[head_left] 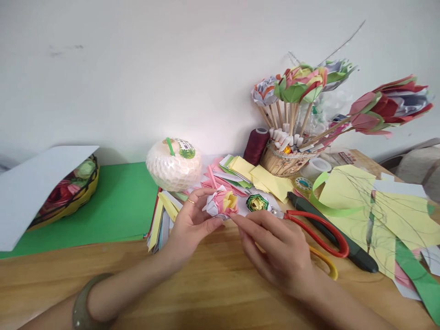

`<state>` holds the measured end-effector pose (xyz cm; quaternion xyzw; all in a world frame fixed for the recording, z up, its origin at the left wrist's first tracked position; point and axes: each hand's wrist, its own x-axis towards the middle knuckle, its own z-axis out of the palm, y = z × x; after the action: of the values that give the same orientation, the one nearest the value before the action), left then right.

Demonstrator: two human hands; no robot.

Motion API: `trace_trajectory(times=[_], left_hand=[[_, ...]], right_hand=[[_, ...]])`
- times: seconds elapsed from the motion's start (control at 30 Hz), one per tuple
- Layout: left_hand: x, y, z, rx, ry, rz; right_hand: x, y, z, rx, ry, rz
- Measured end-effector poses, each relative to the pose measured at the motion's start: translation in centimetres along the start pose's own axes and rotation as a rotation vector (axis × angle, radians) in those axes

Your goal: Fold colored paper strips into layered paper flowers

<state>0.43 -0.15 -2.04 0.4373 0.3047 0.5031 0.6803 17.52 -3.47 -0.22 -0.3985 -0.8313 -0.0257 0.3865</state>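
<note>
Between my hands, above the wooden table's middle, is a small folded paper flower (pixel 222 202) with white outer petals, pink inner ones and a yellow centre. My left hand (pixel 196 219) grips it from the left, thumb below and fingers behind. The fingertips of my right hand (pixel 275 243) are pressed together at the flower's lower right edge; whether they pinch a petal is hard to make out. Just behind my right hand lies a second paper flower (pixel 257 202), green outside and yellow within. Scissors (pixel 323 229) with red and yellow handles lie beside my right hand.
Folded paper strips (pixel 240 172) and a foam-netted round object (pixel 174 165) stand behind. A basket (pixel 283 158) holds stemmed paper flowers, next to a maroon thread spool (pixel 256 145). A dark marker (pixel 343 240), loose wire and paper sheets cover the right. A yellow basket (pixel 92 197) sits left.
</note>
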Motion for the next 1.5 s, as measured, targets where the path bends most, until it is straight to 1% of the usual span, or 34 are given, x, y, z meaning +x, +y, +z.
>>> trace_trajectory(times=[0.07, 0.1, 0.2, 0.27, 0.37, 0.47, 0.57, 0.77, 0.9, 1.07, 1.27, 1.43, 1.5], left_hand=[[-0.1, 0.2, 0.1, -0.035, 0.012, -0.034], [-0.2, 0.3, 0.1, -0.05, 0.013, -0.05], [-0.3, 0.6, 0.2, -0.095, -0.005, -0.091], [-0.4, 0.7, 0.2, -0.147, -0.039, -0.115], [-0.5, 0.9, 0.1, -0.236, -0.122, -0.167], [-0.6, 1.0, -0.1, -0.293, -0.188, -0.229], [-0.5, 1.1, -0.2, -0.342, -0.215, -0.266], [-0.3, 1.4, -0.2, -0.449, -0.242, -0.326], [-0.3, 1.1, -0.2, -0.437, -0.198, -0.314], [-0.4, 0.7, -0.3, -0.37, -0.18, -0.268], [-0.3, 0.8, 0.0, -0.265, -0.129, -0.237], [-0.2, 0.7, 0.1, -0.202, -0.101, -0.195], [-0.2, 0.5, 0.1, -0.155, -0.071, -0.16]], right_hand=[[-0.1, 0.0, -0.1, 0.022, 0.06, 0.02], [-0.1, 0.0, -0.1, 0.036, 0.068, 0.037], [0.2, -0.1, -0.4, 0.104, 0.028, 0.053], [0.4, -0.2, -0.7, 0.193, 0.053, 0.074], [0.7, -0.2, -1.1, 0.293, 0.175, 0.186], [0.9, -0.2, -1.2, 0.34, 0.223, 0.28], [1.0, -0.2, -1.2, 0.37, 0.205, 0.281], [0.9, -0.2, -0.9, 0.378, 0.091, 0.167], [1.1, -0.1, -0.8, 0.357, 0.064, 0.14], [1.2, -0.2, -0.8, 0.339, 0.101, 0.157], [1.0, -0.6, -0.9, 0.241, 0.155, 0.143], [1.1, -0.8, -0.9, 0.234, 0.068, 0.188], [1.1, -0.8, -0.7, 0.211, 0.062, 0.198]])
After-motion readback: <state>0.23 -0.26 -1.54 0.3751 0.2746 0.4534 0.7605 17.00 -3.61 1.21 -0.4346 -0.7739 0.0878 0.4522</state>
